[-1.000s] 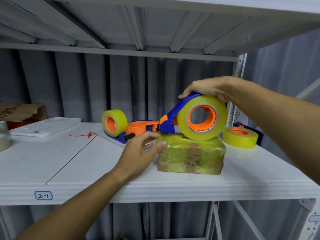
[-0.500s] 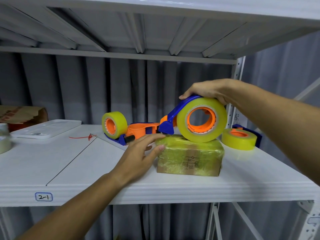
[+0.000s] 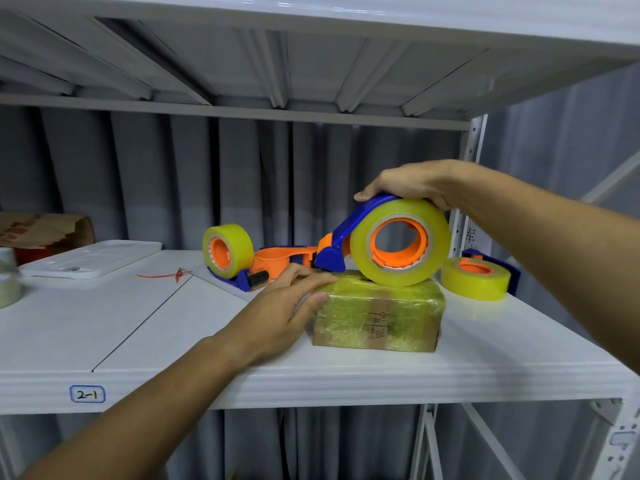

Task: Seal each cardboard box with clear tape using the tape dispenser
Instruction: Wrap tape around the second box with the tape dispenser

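Two hands work a tape dispenser over a tape-wrapped cardboard box on a white metal shelf.

At the far left edge a pale roll is cut off by the frame, and behind it a torn brown cardboard piece is partly hidden by a flat white tray. The shelf is smooth white panelling with a handwritten label "2-1" on its front lip; grey curtain folds hang behind. A thin red tie lies near a second dispenser, whose far end is hidden. The left hand rests with straight fingers against the box's left top edge. The cardboard box, glossy with wrinkled yellowish tape, sits mid-shelf; its printing is unreadable. The right hand grips the blue-and-orange tape dispenser, its roll resting on the box top. A loose tape roll lies flat at right.
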A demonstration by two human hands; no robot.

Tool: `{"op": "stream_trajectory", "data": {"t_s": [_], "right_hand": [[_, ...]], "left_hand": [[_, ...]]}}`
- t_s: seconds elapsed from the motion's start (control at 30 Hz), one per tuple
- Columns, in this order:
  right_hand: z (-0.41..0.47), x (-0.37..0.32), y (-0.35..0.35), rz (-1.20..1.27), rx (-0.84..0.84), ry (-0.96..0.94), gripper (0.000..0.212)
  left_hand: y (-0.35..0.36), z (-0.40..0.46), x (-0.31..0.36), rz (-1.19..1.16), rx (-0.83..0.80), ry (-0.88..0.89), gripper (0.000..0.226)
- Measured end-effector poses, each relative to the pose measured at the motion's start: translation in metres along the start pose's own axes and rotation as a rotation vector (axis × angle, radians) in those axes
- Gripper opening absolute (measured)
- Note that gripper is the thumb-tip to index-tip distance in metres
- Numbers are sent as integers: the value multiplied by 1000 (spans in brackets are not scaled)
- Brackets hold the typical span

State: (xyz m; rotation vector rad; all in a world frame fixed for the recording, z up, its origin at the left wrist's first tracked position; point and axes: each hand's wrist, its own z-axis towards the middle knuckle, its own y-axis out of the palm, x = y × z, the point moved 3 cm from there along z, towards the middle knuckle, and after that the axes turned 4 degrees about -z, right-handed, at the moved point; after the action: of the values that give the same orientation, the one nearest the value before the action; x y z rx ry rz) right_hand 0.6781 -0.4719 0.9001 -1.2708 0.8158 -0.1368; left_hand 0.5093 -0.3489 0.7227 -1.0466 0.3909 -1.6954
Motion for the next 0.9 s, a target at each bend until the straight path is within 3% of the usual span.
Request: {"op": "stream_trajectory", "data": {"t_s": [0.57,0.9], "right_hand": [[-9,18,-8,-40,24,-15,39],[-9,22,-9,24,28,-19,32]], "left_hand": [[-5,6,-3,166,13,64,42],[8,8,-5,-26,110,76,37]]}}
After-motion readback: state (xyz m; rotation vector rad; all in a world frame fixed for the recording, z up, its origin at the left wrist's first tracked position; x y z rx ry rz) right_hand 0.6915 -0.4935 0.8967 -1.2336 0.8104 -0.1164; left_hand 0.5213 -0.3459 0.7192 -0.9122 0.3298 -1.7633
